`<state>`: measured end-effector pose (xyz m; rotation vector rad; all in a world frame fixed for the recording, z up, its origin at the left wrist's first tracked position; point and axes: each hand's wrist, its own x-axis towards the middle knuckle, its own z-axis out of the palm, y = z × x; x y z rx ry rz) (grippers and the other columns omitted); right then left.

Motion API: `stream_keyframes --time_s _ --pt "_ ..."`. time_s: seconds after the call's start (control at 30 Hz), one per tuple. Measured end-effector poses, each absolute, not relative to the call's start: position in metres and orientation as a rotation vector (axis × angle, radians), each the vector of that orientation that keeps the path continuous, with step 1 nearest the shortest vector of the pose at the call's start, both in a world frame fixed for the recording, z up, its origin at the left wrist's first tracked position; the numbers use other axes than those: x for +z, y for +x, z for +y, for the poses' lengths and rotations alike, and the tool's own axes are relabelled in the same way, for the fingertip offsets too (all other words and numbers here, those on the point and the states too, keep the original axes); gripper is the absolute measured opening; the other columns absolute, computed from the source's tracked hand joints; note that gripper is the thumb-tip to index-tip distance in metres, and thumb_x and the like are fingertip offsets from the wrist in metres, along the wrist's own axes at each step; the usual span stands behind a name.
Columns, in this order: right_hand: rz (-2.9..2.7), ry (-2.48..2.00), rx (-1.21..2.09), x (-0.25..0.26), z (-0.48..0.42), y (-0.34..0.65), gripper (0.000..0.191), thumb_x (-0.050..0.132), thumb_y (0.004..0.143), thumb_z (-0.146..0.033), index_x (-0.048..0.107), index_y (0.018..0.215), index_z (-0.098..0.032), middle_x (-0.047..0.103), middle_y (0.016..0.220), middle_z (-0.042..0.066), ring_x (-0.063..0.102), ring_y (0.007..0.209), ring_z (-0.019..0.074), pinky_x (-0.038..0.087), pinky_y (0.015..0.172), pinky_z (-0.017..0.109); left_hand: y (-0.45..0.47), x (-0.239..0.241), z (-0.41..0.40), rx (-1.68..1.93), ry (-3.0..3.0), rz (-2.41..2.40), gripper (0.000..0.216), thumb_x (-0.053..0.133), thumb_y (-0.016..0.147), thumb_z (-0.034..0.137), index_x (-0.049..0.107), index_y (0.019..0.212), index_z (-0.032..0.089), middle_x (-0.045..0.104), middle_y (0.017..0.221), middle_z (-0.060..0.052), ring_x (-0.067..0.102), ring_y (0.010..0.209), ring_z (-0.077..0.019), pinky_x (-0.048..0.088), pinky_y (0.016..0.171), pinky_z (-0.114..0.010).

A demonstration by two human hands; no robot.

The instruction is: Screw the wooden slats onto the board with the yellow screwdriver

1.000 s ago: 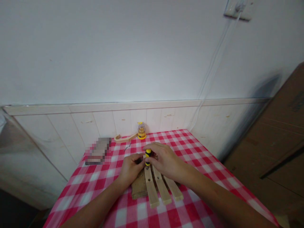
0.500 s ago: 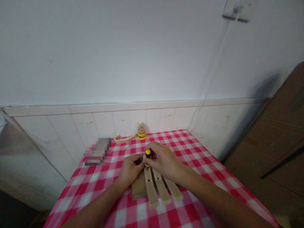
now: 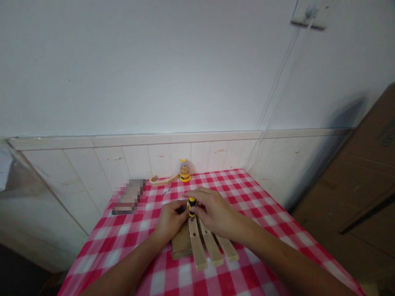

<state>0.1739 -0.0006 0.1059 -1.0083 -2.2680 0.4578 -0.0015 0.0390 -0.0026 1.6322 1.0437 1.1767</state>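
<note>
Lately, right hand (image 3: 212, 211) had closed lower over upright screwdriver (image 3: 191, 204); left hand (image 3: 171, 220) stayed pinched at its base on wooden slat (image 3: 196, 242).

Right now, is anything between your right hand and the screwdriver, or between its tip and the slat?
Nothing visible. The right hand grips the screwdriver directly, upright over the far end of the leftmost slat. The left hand sits beside the shaft and hides the tip.

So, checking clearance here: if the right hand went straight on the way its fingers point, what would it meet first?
Probably the left hand, just beyond the yellow-black screwdriver that the right hand pinches; depth is unclear.
</note>
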Motion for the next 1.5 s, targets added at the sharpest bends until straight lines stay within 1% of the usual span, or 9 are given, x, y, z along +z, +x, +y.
stream_keyframes --time_s 0.23,0.43,0.6,0.77,0.87,0.97,1.1,1.33,1.5 --pt "-2.265 -1.071 0.409 0.103 0.003 0.174 0.028 0.068 0.089 -0.002 0.071 0.110 -0.020 0.071 0.099 0.006 0.065 0.092 0.0192 0.050 0.082 0.030 -0.002 -0.003 0.039 1.174 1.624 1.065 0.024 0.072 0.078 0.032 0.083 0.093 0.016 0.083 0.087 -0.007 0.074 0.077 -0.0243 0.054 0.070 -0.029" --pt "-2.197 -1.148 0.448 0.106 0.001 0.171 0.020 0.076 0.085 -0.005 0.071 0.099 -0.019 0.067 0.088 0.002 0.061 0.079 0.0160 0.046 0.071 0.026 -0.001 -0.002 0.038 1.185 1.623 1.072 0.024 0.073 0.078 0.034 0.083 0.091 0.016 0.082 0.080 -0.006 0.073 0.074 -0.0232 0.053 0.067 -0.028" --pt "-2.105 -1.188 0.500 0.104 0.002 0.167 0.021 0.076 0.082 -0.004 0.068 0.094 -0.019 0.064 0.082 -0.001 0.058 0.073 0.0141 0.042 0.066 0.024 -0.001 -0.003 0.039 1.178 1.630 1.081 0.023 0.073 0.079 0.031 0.083 0.093 0.017 0.082 0.082 -0.007 0.074 0.076 -0.0238 0.053 0.069 -0.029" --pt "-2.060 -1.217 0.506 0.100 0.003 0.165 0.023 0.077 0.081 -0.005 0.064 0.093 -0.019 0.064 0.083 -0.001 0.059 0.072 0.0141 0.042 0.065 0.024 -0.002 -0.002 0.039 1.172 1.649 1.079 0.024 0.073 0.081 0.033 0.083 0.095 0.017 0.083 0.087 -0.008 0.075 0.082 -0.0249 0.054 0.073 -0.029" --pt "-2.052 -1.243 0.485 0.098 0.002 0.165 0.022 0.077 0.082 -0.006 0.064 0.095 -0.019 0.066 0.087 0.000 0.061 0.075 0.0154 0.044 0.066 0.025 -0.003 -0.004 0.039 1.176 1.669 1.076 0.025 0.072 0.083 0.034 0.082 0.098 0.017 0.083 0.090 -0.008 0.075 0.082 -0.0244 0.054 0.073 -0.029" --pt "-2.068 -1.264 0.472 0.096 0.000 0.166 0.023 0.074 0.085 -0.008 0.066 0.104 -0.019 0.069 0.092 0.003 0.063 0.079 0.0174 0.046 0.067 0.027 -0.004 -0.005 0.039 1.188 1.694 1.084 0.023 0.072 0.082 0.033 0.083 0.096 0.018 0.082 0.088 -0.007 0.073 0.080 -0.0234 0.053 0.072 -0.029" --pt "-2.084 -1.185 0.501 0.094 -0.001 0.169 0.038 0.072 0.089 -0.010 0.065 0.124 -0.024 0.072 0.100 0.005 0.067 0.085 0.0188 0.051 0.072 0.029 -0.004 -0.004 0.039 1.187 1.696 1.095 0.021 0.073 0.081 0.032 0.083 0.094 0.018 0.083 0.088 -0.007 0.073 0.078 -0.0232 0.052 0.072 -0.029" --pt "-2.117 -1.092 0.447 0.093 0.001 0.173 0.039 0.064 0.091 -0.009 0.068 0.127 -0.023 0.073 0.111 0.009 0.069 0.097 0.0212 0.055 0.084 0.034 -0.002 -0.005 0.039 1.173 1.682 1.074 0.023 0.073 0.081 0.034 0.082 0.094 0.017 0.081 0.083 -0.007 0.073 0.078 -0.0237 0.054 0.073 -0.030" --pt "-2.111 -1.093 0.487 0.094 0.002 0.176 0.039 0.063 0.090 -0.005 0.070 0.126 -0.021 0.075 0.108 0.009 0.069 0.097 0.0209 0.055 0.085 0.033 -0.002 -0.004 0.040 1.167 1.679 1.098 0.021 0.072 0.080 0.032 0.082 0.091 0.017 0.080 0.080 -0.006 0.072 0.077 -0.0232 0.054 0.073 -0.030"
